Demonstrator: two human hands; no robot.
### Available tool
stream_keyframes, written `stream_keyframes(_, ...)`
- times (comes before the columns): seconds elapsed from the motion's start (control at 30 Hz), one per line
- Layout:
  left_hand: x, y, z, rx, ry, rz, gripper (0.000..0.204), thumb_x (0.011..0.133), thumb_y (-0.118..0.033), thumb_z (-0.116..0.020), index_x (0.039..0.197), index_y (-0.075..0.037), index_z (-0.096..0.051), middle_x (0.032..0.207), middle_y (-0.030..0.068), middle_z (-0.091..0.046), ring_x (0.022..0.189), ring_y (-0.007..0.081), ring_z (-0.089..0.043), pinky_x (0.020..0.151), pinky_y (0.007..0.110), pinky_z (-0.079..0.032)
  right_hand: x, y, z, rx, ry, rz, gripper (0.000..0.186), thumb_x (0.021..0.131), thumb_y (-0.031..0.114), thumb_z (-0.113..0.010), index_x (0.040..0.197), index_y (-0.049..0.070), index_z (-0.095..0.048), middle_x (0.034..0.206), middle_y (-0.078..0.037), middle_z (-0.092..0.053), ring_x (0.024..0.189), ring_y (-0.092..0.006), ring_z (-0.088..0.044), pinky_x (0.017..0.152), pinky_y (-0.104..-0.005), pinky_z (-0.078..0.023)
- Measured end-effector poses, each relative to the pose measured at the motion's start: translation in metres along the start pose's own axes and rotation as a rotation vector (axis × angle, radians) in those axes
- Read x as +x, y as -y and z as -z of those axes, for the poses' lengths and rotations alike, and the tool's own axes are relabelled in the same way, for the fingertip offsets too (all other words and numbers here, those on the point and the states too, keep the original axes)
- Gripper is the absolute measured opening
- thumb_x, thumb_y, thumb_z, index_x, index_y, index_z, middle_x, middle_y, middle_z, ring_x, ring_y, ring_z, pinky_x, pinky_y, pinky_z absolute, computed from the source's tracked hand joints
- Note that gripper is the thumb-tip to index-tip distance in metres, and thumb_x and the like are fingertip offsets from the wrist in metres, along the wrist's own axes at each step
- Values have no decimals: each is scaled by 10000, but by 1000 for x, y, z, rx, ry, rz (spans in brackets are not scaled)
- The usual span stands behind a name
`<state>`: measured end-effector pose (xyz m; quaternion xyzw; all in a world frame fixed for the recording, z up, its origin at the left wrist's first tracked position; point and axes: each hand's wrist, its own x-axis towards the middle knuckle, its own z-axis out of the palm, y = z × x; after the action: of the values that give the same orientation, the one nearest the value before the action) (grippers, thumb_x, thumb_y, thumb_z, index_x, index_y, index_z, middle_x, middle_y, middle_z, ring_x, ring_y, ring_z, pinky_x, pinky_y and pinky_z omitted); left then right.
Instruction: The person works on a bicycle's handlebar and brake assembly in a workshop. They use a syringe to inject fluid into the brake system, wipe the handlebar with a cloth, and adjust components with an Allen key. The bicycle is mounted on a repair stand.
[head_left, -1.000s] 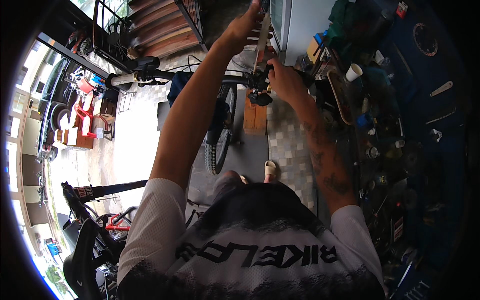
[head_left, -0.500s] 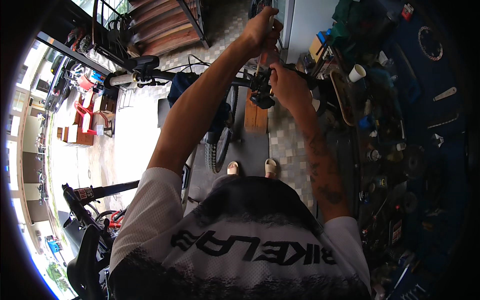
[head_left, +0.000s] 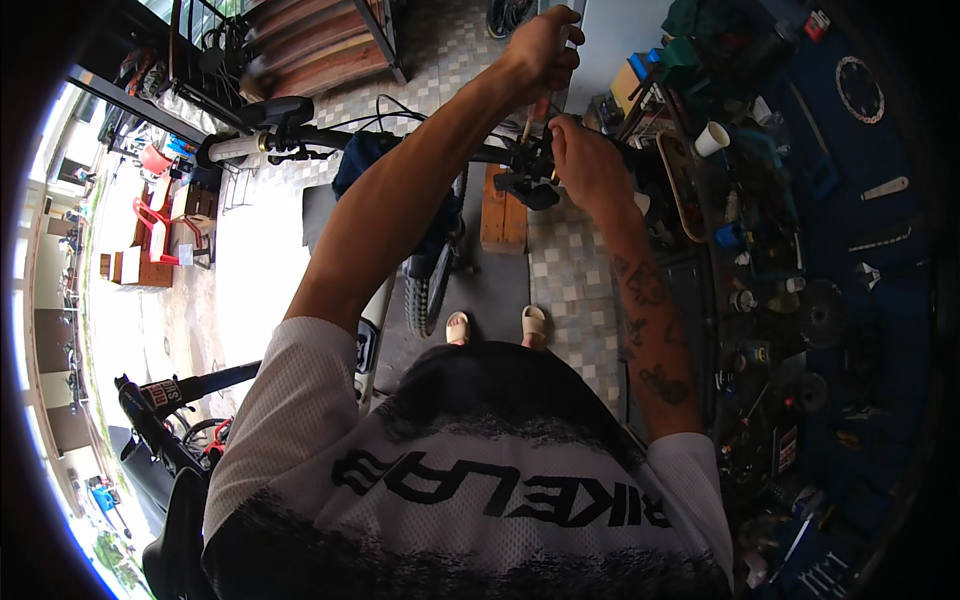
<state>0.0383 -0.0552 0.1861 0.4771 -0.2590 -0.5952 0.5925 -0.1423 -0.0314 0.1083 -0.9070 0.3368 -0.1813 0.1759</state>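
Observation:
In front of me is a bike's handlebar [head_left: 335, 136], with a grip [head_left: 232, 148] at its left end and a dark blue cloth [head_left: 362, 160] hung near its middle. My left hand [head_left: 545, 50] is raised above the bar's right part, fingers curled around something mostly hidden. Below that hand a reddish, see-through piece and a thin tan tube [head_left: 528, 122] come down toward the brake lever clamp [head_left: 530, 165]. My right hand [head_left: 592, 168] is closed beside this clamp, thumb and forefinger pressed together; what they pinch is too small to make out. The front tyre [head_left: 420, 295] shows below.
A wooden block [head_left: 504, 215] lies on the floor past my feet. On the right stands a cluttered workbench with a tray [head_left: 680, 185], a white paper cup [head_left: 712, 139] and several tools. Another bike [head_left: 180, 400] is close on my left. Wooden stairs [head_left: 315, 50] rise at the far left.
My left hand has shifted slightly right, its fingers curled differently. The right hand has moved a little right and down beside the clamp. My view has shifted slightly.

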Motion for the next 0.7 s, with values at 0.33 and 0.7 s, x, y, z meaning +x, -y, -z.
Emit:
stream_keyframes(0.33, 4, -1, 1, 29, -23, 18, 402, 1025, -516, -512, 1102, -122, -546, 619, -38, -348, 502, 123, -263, 500, 327, -243, 2, 0, 0, -16, -26, 74, 234, 1109, 246, -501, 1244, 59, -541, 863, -216, -758, 851, -437, -745, 853, -549, -538)
stream_keyframes(0.7, -5, -12, 56, 384, -172, -297, 905, 1070, -754, -377, 1424, 53, -581, 1057, 203, -765, 946, 265, -732, 895, 427, -574, 3, -1, 2, 35, -86, 164, 168, 1079, 171, -556, 1182, 40, -581, 836, -212, -737, 813, -422, -731, 794, -538, -551)
